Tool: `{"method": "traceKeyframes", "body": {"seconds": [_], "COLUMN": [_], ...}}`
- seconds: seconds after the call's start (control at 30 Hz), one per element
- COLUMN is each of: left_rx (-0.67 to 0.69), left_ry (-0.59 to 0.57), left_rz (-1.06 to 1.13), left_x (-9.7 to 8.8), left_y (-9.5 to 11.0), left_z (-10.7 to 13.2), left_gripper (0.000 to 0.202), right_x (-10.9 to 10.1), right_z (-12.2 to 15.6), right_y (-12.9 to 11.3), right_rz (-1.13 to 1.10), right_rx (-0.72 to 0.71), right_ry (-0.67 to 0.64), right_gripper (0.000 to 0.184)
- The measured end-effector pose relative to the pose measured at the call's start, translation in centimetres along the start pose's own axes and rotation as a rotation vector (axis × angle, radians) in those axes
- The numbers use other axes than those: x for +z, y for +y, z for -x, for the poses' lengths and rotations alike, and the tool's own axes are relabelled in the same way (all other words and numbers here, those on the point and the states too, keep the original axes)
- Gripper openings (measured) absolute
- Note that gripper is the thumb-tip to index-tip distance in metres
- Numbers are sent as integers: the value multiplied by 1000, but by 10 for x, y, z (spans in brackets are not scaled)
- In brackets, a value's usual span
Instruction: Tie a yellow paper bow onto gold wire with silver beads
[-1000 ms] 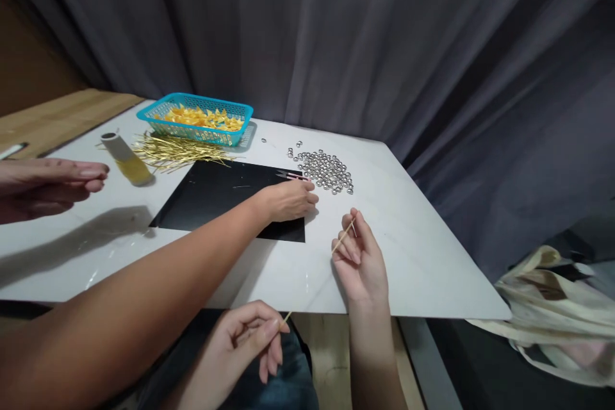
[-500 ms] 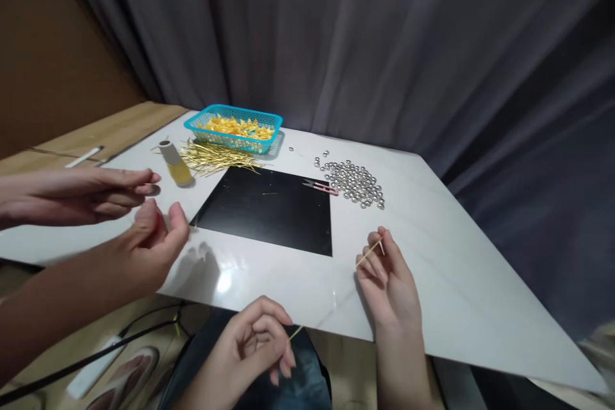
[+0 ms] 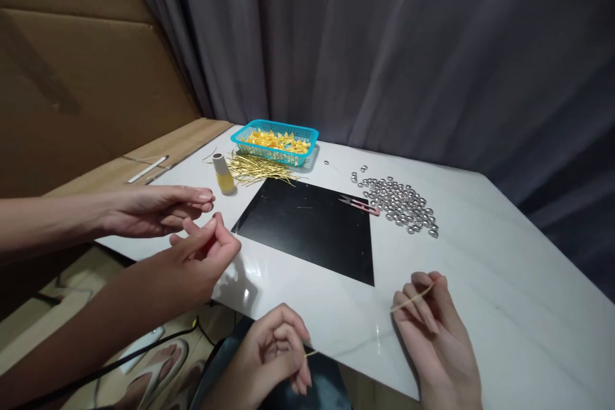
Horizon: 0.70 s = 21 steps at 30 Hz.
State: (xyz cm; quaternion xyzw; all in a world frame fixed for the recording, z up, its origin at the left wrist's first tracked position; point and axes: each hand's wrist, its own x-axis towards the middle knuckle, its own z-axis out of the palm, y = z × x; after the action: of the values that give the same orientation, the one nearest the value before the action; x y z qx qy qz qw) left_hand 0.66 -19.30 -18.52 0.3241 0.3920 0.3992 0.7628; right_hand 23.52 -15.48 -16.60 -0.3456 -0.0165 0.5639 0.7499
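At the far left, a co-worker's two hands sit off the table's near edge, and neither is over the black mat now. The upper hand (image 3: pixel 156 210) is held flat with its fingers loosely together. The lower hand (image 3: pixel 202 256) is narrowed to a loose pinch of thumb and forefinger, and I cannot tell whether it holds anything fine. Behind them, at upper left, a cardboard sheet (image 3: pixel 72 64) stands behind a wooden board (image 3: pixel 192 138) that carries a white strip (image 3: pixel 148 169). On the white marble tabletop (image 3: pixel 504 282) stand a cream-and-yellow thread cone (image 3: pixel 223 174) and a loose bundle of gold tinsel strips (image 3: pixel 259 169), with a turquoise plastic basket (image 3: pixel 273 132) of yellow-orange paper pieces (image 3: pixel 277 141) just behind. The black mat (image 3: pixel 302 230) lies at centre, and pink-handled thread snips (image 3: pixel 360 206) rest at its upper right corner, no hand on them. Silver beads (image 3: pixel 398 205) are heaped just right of the snips. At lower centre, the person's left hand (image 3: pixel 273 352) is curled narrow, pinching a thin pale strand (image 3: pixel 413 298). The right hand (image 3: pixel 437 339), at lower right, pinches a strand end between thumb and fingers. The two visible lengths line up, but the middle does not show, so I cannot tell whether they are one piece.
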Motion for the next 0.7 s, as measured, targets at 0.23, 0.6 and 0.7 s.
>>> {"method": "traceKeyframes", "body": {"seconds": [0.23,0.6,0.7], "left_rx": [14,-8,-29], "left_ry": [20,15,1], "left_rz": [-17,-33,-49], "left_x": [-5,-9,-6], "left_y": [-4,-10,-2], "left_z": [-3,-6,-3], "left_gripper": [44,44,39], "right_x": [-9,-4,-2], "right_z": [3,6,8], "right_y": [6,6,6], "right_rz": [12,19,-10], "right_rx": [79,112,112], "right_ry": [115,129,145], "right_gripper": [35,32,32]}}
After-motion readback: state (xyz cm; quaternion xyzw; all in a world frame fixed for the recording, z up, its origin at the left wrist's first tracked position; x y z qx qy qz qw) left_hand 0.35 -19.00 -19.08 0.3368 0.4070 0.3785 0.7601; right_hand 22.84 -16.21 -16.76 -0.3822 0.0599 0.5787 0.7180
